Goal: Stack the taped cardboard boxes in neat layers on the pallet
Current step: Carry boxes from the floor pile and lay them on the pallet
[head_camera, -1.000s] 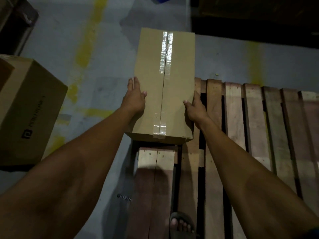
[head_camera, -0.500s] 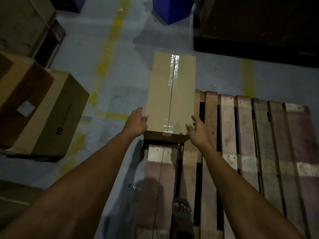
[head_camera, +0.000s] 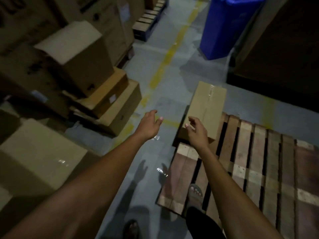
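The wooden pallet (head_camera: pixel 255 163) lies on the floor; one taped cardboard box (head_camera: pixel 205 107) sits on its far left corner. Both hands, left (head_camera: pixel 149 125) and right (head_camera: pixel 197 131), hang empty, fingers loose, off the box.

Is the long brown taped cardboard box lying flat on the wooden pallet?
Flat, taped top up: the long brown cardboard box rests on the wooden pallet's far-left corner. Neither hand grips it.

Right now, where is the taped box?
In the head view, the taped box lies on the pallet's far left corner, just beyond the right hand.
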